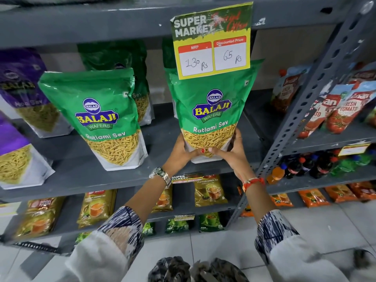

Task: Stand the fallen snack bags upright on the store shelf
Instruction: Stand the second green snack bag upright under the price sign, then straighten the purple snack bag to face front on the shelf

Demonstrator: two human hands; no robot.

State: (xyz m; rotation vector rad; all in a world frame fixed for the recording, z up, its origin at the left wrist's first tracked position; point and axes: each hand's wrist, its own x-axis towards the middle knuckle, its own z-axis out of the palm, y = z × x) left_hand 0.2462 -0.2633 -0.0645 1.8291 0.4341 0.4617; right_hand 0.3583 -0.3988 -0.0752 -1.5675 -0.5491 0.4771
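Both hands [211, 153] clasp the upright bag [207, 110], price card [211, 40] hiding its top.

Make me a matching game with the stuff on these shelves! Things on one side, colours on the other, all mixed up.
Things:
1. Bag in both hands
2. Far-left bag
3. Price sign's border
4. Wrist thread

Colours:
A. Purple
B. Orange-red
C. Green
D. Yellow

Pairs: 1-C, 2-A, 3-D, 4-B
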